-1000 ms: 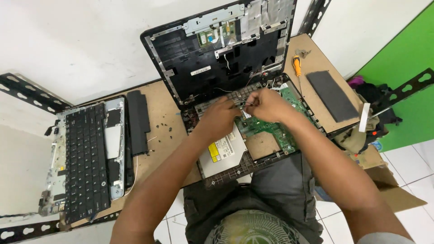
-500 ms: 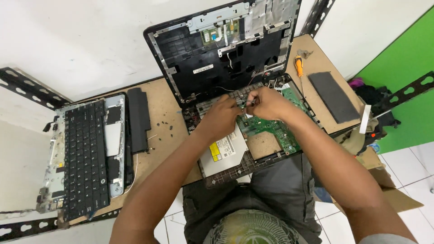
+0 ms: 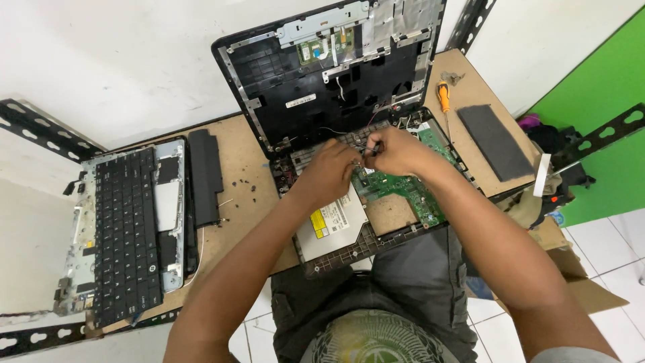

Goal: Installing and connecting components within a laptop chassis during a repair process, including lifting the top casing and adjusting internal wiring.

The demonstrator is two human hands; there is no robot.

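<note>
Opened laptop base (image 3: 363, 215) at the middle of the wooden counter (image 3: 242, 175), with green motherboard (image 3: 403, 188) exposed and a silver optical drive (image 3: 332, 225) at its near left corner. Left hand (image 3: 329, 171) resting on the base over the motherboard's upper edge, fingers curled, meeting the right hand. Right hand (image 3: 396, 151) just beside it, fingers pinched closed on a small dark part (image 3: 368, 149) with thin wires; exact kind of part too small to tell. Black lid shell (image 3: 329, 67) standing open behind the hands, leaning against the white wall. Detached keyboard with silver palmrest (image 3: 124, 228) lying at the left of the counter, a long black battery (image 3: 205, 176) next to it. Small black screws (image 3: 252, 191) scattered between battery and base. Orange-handled screwdriver (image 3: 443, 97) and a flat dark panel (image 3: 494, 141) at the right side.
</note>
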